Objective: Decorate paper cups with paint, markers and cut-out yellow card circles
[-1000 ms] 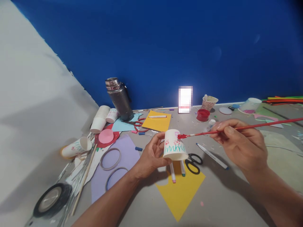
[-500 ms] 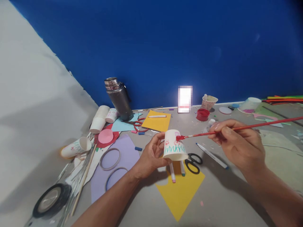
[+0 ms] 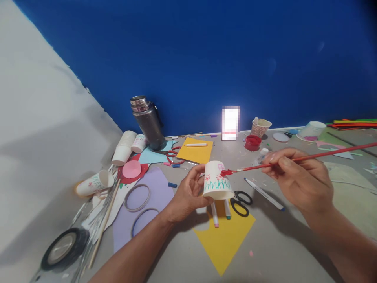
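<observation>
A white paper cup (image 3: pixel 217 184), its wide rim facing down, is gripped by my left hand (image 3: pixel 192 189) from the left. Green grass strokes, red dots and a small pink grid are drawn on its side. My right hand (image 3: pixel 300 177) pinches the handle of a red paintbrush (image 3: pixel 253 167). Its red-loaded bristles are at the cup's right side, by the dots; whether they touch the surface I cannot tell. Black-handled scissors (image 3: pixel 242 208) and two capped markers (image 3: pixel 216 216) lie below the cup, partly on yellow paper (image 3: pixel 224 243). Another marker (image 3: pixel 264 194) rests under my right hand.
A dark thermos (image 3: pixel 149 125) stands at the back left beside stacked paper cups (image 3: pixel 124 148). An open red paint jar (image 3: pixel 252 142) and a patterned cup (image 3: pixel 260 127) are at the back right. Tape rings (image 3: pixel 137 197) lie on purple paper; a blue wall (image 3: pixel 188 67) rises behind.
The brush tip has shifted slightly to the right along the cup, with my right hand moving a little right too. My left hand and the cup stay nearly where they were.
</observation>
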The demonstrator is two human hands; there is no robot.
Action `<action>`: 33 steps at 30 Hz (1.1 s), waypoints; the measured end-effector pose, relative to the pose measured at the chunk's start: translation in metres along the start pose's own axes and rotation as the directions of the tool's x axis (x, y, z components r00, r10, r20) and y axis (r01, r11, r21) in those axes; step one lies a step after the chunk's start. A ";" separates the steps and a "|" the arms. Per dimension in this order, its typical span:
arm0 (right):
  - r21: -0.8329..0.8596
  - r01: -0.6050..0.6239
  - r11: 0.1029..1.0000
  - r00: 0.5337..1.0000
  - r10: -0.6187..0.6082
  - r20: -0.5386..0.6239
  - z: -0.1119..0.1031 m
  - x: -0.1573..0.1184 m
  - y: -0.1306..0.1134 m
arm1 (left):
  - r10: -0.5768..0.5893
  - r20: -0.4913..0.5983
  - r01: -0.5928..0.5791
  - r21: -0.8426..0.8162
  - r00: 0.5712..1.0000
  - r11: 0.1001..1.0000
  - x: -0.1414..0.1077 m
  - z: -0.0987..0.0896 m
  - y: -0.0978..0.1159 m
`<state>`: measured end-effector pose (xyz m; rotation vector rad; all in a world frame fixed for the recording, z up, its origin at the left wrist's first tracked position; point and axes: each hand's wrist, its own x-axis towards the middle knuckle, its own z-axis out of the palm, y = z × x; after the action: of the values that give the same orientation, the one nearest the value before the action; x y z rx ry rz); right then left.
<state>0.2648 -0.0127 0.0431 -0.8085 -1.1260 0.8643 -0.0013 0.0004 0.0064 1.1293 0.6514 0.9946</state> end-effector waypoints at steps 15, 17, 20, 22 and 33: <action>-0.020 0.005 1.000 1.000 -0.004 0.028 -0.001 -0.002 0.001 | 0.002 0.059 -0.002 -0.005 0.998 1.000 0.000 -0.004 -0.007; -0.029 0.024 0.999 0.998 -0.023 0.050 -0.001 -0.002 0.002 | -0.002 0.050 0.002 -0.007 0.999 1.000 0.000 -0.004 -0.007; -0.033 0.036 0.999 0.997 -0.034 0.063 -0.001 -0.002 0.003 | 0.000 0.057 0.001 -0.009 0.998 1.000 0.000 -0.004 -0.007; -0.016 0.036 0.999 0.998 -0.036 0.047 -0.002 -0.002 0.002 | -0.001 0.050 0.001 -0.007 0.999 1.000 0.000 -0.004 -0.007; -0.017 0.043 0.999 0.995 -0.041 0.087 -0.002 -0.002 0.001 | -0.013 0.045 0.012 0.008 0.999 1.000 0.000 -0.005 -0.008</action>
<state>0.2663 -0.0144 0.0405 -0.7665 -1.2251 0.8611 -0.0024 0.0019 -0.0027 1.1504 0.6259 0.9537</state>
